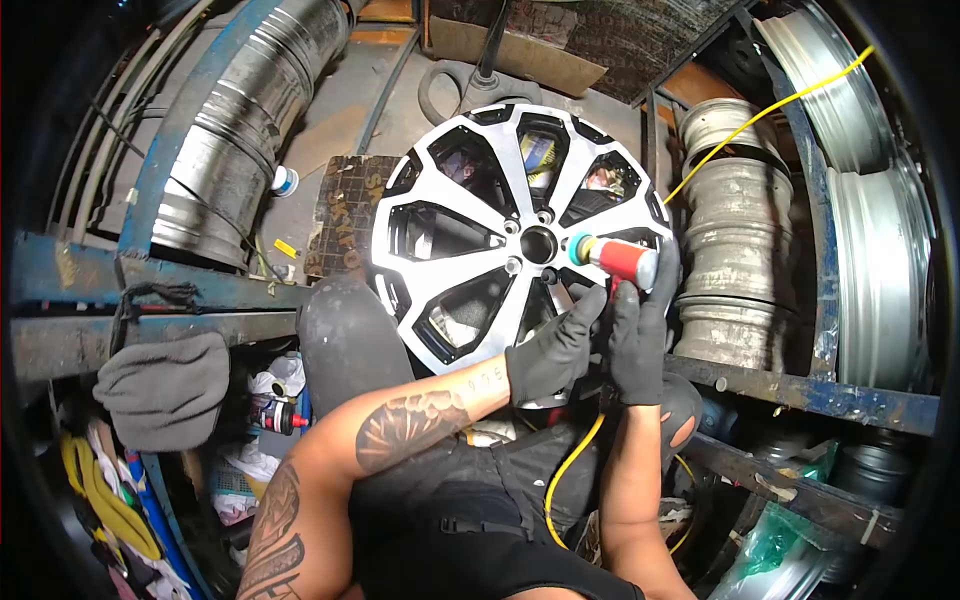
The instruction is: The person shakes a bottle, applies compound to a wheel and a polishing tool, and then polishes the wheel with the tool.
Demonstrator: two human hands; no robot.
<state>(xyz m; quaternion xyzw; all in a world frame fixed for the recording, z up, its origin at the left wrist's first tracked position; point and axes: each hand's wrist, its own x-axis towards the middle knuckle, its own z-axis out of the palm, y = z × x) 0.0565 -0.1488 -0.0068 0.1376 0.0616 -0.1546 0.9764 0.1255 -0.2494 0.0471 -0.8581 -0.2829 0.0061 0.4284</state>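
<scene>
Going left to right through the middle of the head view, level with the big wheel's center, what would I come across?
The leaning row of metal rims, the printed board, the black-and-silver spoked wheel, the stack of dull rims, the shiny rims on the far right.

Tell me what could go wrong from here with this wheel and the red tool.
The teal tip of the red tool sits close to the wheel's bright face, so a slip might scratch it.
The left hand is close to the tool too and could get knocked.
The yellow line loops near the body and may snag.
</scene>
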